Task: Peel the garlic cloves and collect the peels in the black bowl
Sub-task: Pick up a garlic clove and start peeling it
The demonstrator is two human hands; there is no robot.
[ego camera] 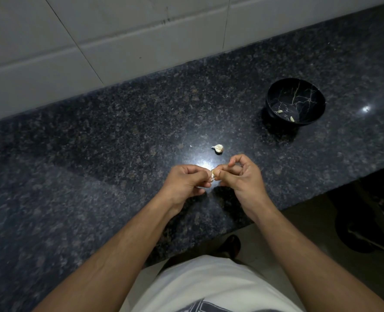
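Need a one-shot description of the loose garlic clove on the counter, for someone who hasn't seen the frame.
On the dark speckled granite counter, find the bright glare patch just beyond the two hands. The loose garlic clove lies at its far edge, left of the black bowl. Unlike the clove pinched between the hands, it lies untouched on the stone.

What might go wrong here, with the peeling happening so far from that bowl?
Peels may miss the bowl: both hands, left and right, pinch the clove over bare counter, well to the bowl's left, so loosened skin would likely drop there.

The clove is tiny and mostly hidden by fingertips; it could slip and fall near the counter edge.

The lighting is dim, so pale scraps on the speckled stone may go unnoticed, like the fleck left of the spare clove.
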